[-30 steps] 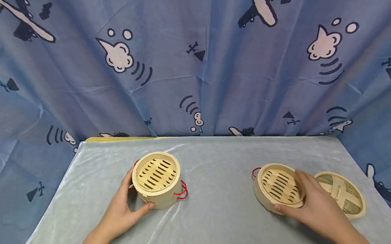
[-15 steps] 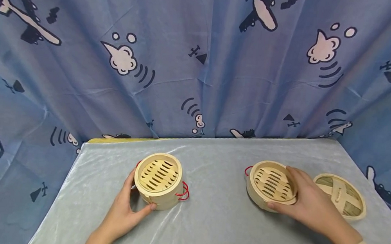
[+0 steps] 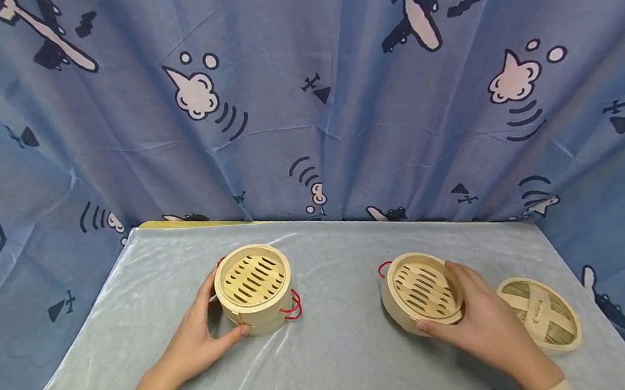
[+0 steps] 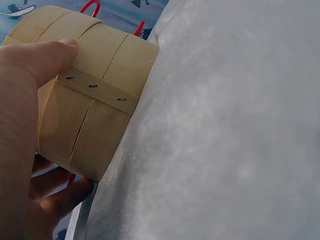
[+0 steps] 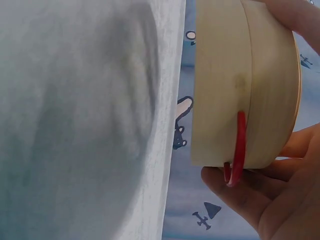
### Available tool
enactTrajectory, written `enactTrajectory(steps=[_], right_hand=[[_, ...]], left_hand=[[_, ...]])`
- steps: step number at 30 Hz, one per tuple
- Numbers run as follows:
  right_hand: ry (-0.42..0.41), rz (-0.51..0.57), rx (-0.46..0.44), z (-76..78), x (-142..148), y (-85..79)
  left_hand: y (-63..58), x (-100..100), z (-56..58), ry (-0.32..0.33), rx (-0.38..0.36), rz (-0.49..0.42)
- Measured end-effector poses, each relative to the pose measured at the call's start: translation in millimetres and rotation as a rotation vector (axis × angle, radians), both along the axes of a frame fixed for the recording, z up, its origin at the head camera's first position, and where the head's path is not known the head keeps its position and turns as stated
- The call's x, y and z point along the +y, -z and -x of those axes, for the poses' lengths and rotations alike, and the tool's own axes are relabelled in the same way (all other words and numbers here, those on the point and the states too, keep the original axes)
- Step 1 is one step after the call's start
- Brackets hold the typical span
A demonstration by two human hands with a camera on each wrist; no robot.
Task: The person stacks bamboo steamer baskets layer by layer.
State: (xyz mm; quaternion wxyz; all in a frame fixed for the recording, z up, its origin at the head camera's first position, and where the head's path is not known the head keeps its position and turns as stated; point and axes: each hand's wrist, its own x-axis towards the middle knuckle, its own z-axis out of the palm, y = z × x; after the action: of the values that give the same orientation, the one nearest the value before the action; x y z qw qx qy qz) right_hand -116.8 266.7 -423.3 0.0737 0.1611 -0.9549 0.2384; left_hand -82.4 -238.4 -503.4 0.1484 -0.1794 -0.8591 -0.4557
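Observation:
Two stacked bamboo steamer baskets point(image 3: 262, 323) with slatted floors and red side handles stand on the left of the table. Around their near left side my left hand point(image 3: 196, 342) grips them, thumb on the front wall point(image 4: 110, 50) and fingers at the far side. My right hand point(image 3: 483, 327) holds a single bamboo steamer basket point(image 3: 398, 311) by its right side, thumb in front and fingers behind. In the right wrist view a gap shows between this basket's base point(image 5: 220, 90) and the table, so it is held just above the cloth.
A round woven bamboo lid point(image 3: 539, 314) lies on the right of the table, behind the right wrist. Pale grey cloth point(image 3: 325, 359) covers the table. A blue curtain point(image 3: 280, 60) printed with planes hangs along the back and sides.
My right hand has carried its steamer basket leftward, away from the lid and closer to the stack. The left hand and stack keep their place, apart from a slight camera shift.

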Motion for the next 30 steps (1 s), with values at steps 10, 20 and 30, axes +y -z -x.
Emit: enactTrajectory(steps=[10,20,30], right_hand=[[-0.045,0.010,0.013,1.3,-17,-11.0],[-0.059,-0.005,0.025,4.1,-32,-17.9],[-0.108,0.048,0.070,9.2,-50,-19.7]], left_hand=[[2.5,-3,-0.4,0.001,-0.014,-0.005],[-3.3,0,0.6,0.000,-0.016,0.005],[-3.7,0,-1.2,0.005,-0.028,-0.002]])
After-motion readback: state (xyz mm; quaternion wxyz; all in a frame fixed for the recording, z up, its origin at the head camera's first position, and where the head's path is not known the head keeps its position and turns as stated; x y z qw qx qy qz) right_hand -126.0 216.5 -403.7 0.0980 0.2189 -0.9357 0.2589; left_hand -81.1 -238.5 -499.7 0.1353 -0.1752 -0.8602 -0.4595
